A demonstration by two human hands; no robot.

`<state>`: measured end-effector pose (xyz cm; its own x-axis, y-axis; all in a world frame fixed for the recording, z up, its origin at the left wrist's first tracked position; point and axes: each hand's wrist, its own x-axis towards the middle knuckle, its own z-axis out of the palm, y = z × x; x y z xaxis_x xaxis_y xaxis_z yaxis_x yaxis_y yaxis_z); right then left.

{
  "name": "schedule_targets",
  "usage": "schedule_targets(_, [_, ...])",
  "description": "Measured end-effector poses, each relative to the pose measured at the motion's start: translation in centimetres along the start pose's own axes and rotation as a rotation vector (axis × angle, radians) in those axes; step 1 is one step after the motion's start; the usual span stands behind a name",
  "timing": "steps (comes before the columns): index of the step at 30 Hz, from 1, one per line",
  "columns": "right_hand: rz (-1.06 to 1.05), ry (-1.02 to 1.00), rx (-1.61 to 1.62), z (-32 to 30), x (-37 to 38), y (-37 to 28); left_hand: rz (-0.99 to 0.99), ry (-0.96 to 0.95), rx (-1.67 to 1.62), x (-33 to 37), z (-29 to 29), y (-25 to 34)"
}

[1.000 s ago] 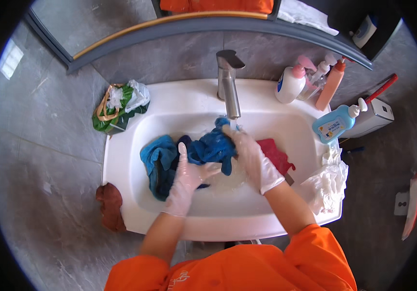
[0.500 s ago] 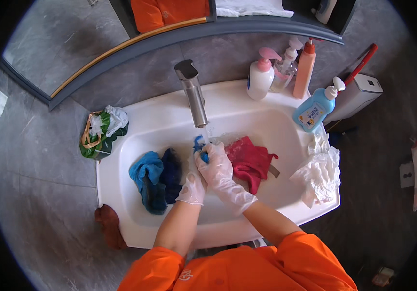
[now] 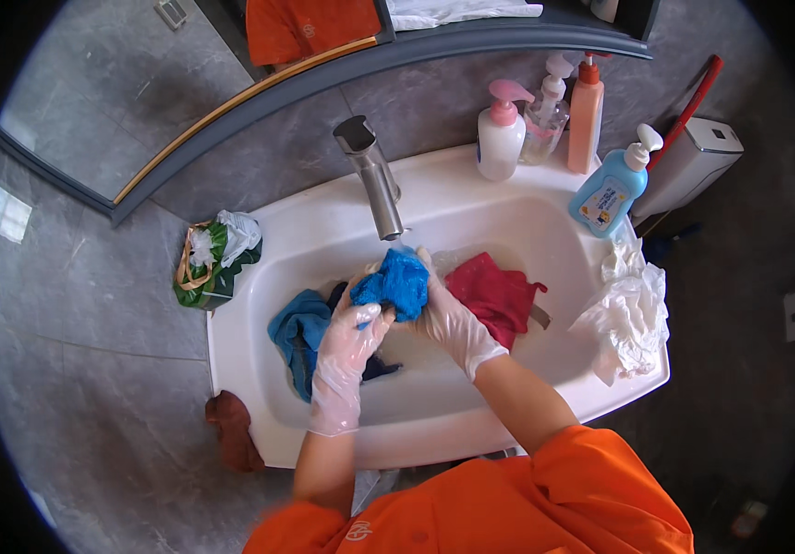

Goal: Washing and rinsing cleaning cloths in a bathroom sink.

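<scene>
A wet, bunched bright-blue cloth is held between my two hands under the faucet, where water runs onto it. My left hand, in a thin see-through glove, grips its left and lower side. On the other side my gloved right hand is wrapped round the cloth's right edge. Left of my hands, a teal-blue cloth lies in the white sink, with a dark navy cloth partly hidden behind my left hand. A red cloth rests in the water to the right.
Pump bottles, one white with a pink top and one blue, stand on the right rim. Crumpled white plastic lies below them. A green bag sits at the left rim; a brown cloth hangs off the front-left corner.
The blue cloth, mostly hidden in my closed hands before, is now raised and spread into a larger bundle. My left hand has moved left, away from my right.
</scene>
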<state>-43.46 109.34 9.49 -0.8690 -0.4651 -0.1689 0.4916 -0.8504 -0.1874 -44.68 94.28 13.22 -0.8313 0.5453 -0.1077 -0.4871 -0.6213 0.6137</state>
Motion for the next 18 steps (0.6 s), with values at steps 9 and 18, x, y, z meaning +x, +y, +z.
schedule_targets(9, [-0.636, 0.559, -1.704, 4.5, 0.3, 2.8, 0.19, 0.146, 0.301, 2.1, -7.4, -5.6])
schedule_targets(18, [-0.708, 0.665, -0.922, 0.4, 2.4, -2.7, -0.202, 0.302, -0.139, 6.3, -0.7, -4.9])
